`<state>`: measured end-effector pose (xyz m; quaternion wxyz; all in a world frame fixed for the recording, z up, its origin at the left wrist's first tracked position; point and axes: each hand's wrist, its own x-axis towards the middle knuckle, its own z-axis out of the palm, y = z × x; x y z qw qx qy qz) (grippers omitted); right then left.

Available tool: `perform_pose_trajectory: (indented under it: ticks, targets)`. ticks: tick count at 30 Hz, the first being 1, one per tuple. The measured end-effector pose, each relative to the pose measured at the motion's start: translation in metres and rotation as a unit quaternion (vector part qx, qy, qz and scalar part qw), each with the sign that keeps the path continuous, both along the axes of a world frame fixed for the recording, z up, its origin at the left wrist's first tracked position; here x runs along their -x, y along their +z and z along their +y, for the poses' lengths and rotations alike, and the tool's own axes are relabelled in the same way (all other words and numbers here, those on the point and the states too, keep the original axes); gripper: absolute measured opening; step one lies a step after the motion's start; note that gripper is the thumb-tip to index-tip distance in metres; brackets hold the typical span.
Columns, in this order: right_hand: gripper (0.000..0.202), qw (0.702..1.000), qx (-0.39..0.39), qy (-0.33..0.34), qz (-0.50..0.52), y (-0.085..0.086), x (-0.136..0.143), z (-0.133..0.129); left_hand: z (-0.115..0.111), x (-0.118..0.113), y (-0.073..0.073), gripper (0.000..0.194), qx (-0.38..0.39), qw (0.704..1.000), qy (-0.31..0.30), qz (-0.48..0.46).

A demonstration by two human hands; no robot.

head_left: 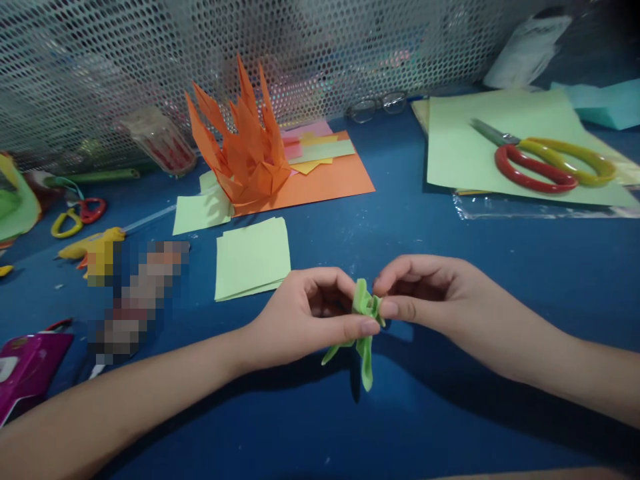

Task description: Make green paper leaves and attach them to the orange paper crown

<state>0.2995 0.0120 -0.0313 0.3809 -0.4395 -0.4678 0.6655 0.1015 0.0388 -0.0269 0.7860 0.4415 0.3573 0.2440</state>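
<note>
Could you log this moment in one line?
left hand: pinching folded green paper | right hand: pinching its side | nearby: green sheets, orange paper model, scissors

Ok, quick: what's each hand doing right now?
Left hand: closed, holding the green folded paper between thumb and fingers.
Right hand: closed, pinching its right side.

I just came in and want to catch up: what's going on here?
A person is handling a small folded green paper piece over the blue tabletop, with the left-hand grip and right-hand grip both pinching it. Beyond the left one lies a stack of light-green paper squares, with a spiky orange origami piece behind. Off to the right, red-and-yellow-handled scissors rest on a larger light-green sheet.
</note>
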Motion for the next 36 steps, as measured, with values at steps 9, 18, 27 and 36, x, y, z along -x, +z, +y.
perform_pose_trajectory:
  ticks: [9,18,27,36]
  targets:
    - [0.008,0.922,-0.342,-0.054,-0.175,0.005,-0.004,0.000,0.006,0.005,-0.008,0.027,-0.025,0.998,-0.012,-0.065]
    - [0.016,0.807,-0.537,0.016,-0.244,0.013,-0.015,-0.005,0.005,0.005,-0.006,0.025,0.091,0.988,-0.060,-0.108]
    - [0.019,0.792,-0.557,0.044,-0.247,0.019,-0.016,-0.006,0.005,0.006,-0.007,0.025,0.082,0.986,-0.102,-0.104]
    - [0.007,0.897,-0.401,-0.032,-0.181,0.012,-0.007,-0.004,0.003,0.007,-0.006,0.026,0.083,0.988,-0.074,-0.106]
